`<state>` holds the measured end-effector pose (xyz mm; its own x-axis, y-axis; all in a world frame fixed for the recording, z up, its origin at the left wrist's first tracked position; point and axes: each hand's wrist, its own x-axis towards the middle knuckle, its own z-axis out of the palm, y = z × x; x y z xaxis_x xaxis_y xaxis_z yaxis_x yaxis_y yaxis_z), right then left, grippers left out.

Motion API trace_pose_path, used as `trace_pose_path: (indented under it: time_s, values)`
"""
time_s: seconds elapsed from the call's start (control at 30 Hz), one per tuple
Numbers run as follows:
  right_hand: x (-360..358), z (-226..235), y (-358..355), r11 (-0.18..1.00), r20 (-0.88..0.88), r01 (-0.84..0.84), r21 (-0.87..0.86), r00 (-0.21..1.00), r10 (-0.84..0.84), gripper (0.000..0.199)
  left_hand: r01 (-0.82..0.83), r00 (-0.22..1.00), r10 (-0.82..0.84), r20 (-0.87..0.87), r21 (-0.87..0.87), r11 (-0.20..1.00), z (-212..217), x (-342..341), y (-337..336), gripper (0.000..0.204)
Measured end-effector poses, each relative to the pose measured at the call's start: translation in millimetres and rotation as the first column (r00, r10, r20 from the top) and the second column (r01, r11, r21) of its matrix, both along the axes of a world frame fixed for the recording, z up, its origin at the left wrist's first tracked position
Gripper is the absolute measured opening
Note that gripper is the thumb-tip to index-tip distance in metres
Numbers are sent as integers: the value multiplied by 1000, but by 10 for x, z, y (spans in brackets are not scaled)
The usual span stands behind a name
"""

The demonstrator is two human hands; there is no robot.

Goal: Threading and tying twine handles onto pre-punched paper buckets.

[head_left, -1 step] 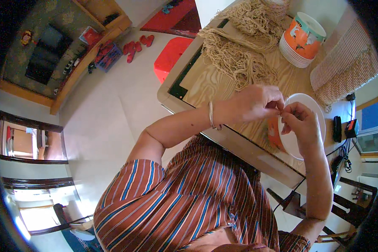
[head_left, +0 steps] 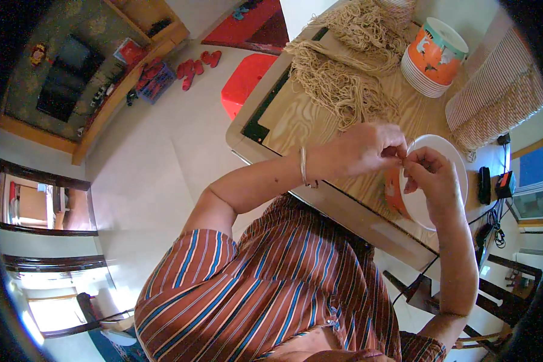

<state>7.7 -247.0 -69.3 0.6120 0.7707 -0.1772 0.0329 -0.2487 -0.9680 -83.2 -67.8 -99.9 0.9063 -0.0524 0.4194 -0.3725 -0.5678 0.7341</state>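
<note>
“Orange is covering the wall of the round bucket (head_left: 394, 193) I am leaning towards, and white is filling its top.”

“What are you doing with your left hand (head_left: 368, 149)?”

“It is hovering by the bucket's left edge, fingers bending inward, thumb and fingertips coming together just beside the other hand's. Whatever it is gripping, if anything, is too small for me to tell. A pale bracelet (head_left: 303, 166) is circling that wrist, left of the bucket.”

“And your right hand (head_left: 434, 175)?”

“It is hovering over the bucket's white top, fingers half curling, tips meeting the left hand's. I cannot tell whether it is holding anything either.”

“What is lying around the bucket?”

“Tangled beige yarn (head_left: 338, 90) is lying in loose heaps beyond the bucket and to its left, on the wood-grained worktop (head_left: 295, 123). A second orange container (head_left: 431, 54) is standing beyond the bucket, and a striped woven piece (head_left: 489, 96) is resting beyond it to the right. Black cables (head_left: 496, 232) are tangling right of the bucket. A red stool (head_left: 247, 81) is standing well to its left, past the worktop's edge.”
</note>
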Motion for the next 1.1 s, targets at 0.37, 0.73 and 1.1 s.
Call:
trace_pose_path:
  time_s: [0.37,0.73,1.1]
  values:
    - [43,-14,-29,999,-255,-16,42,967,26,12,2,996,-25,-89,-252,968,-166,-32,-24,11]
    - [75,-42,-39,991,-400,22,131,916,33,12,111,942,-271,-195,-582,805,-249,23,37,8]
    - [34,-64,-118,994,-252,-26,104,966,51,9,67,890,-393,-232,-786,614,-312,34,22,14]
